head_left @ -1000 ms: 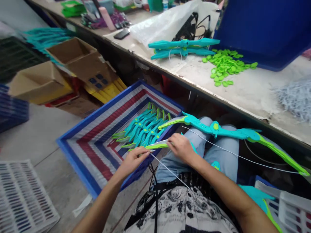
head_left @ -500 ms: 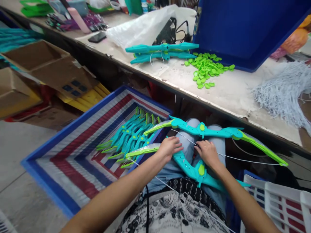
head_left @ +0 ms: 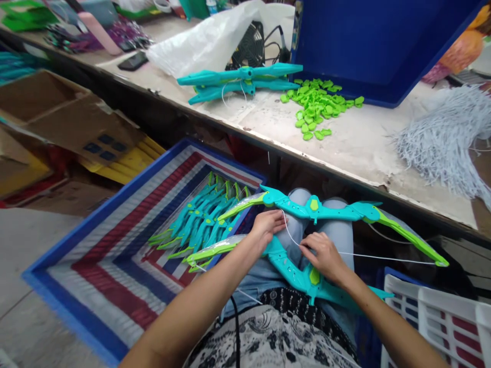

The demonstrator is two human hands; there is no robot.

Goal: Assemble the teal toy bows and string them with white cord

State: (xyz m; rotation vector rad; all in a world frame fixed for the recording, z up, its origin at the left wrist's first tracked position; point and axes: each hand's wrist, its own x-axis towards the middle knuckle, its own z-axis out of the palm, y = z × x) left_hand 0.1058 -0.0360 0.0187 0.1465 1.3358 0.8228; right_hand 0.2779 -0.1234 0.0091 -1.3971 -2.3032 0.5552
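Two teal-and-green toy bows lie across my lap. The far toy bow (head_left: 333,210) rests over my knees, and the near toy bow (head_left: 292,266) lies partly under my forearms. A white string (head_left: 387,257) runs from the far bow's right tip to my right hand (head_left: 321,254), whose fingers pinch it. Between my hands the string bends in a slack curve up to my left hand (head_left: 269,225). The left fingers are drawn together at the string, beside the far bow's left half; their tips are partly hidden.
On my left stands a striped blue-rimmed crate (head_left: 95,214) with several toy bows (head_left: 203,217). The workbench (head_left: 345,153) ahead carries stacked teal bow parts (head_left: 240,82), green pieces (head_left: 316,105), white strings (head_left: 445,138) and a blue bin (head_left: 368,46). A white basket (head_left: 433,306) is at right.
The string between my hands has gone from nearly straight to a slack curve. My right hand has shifted slightly left and lower; the view has moved a little.
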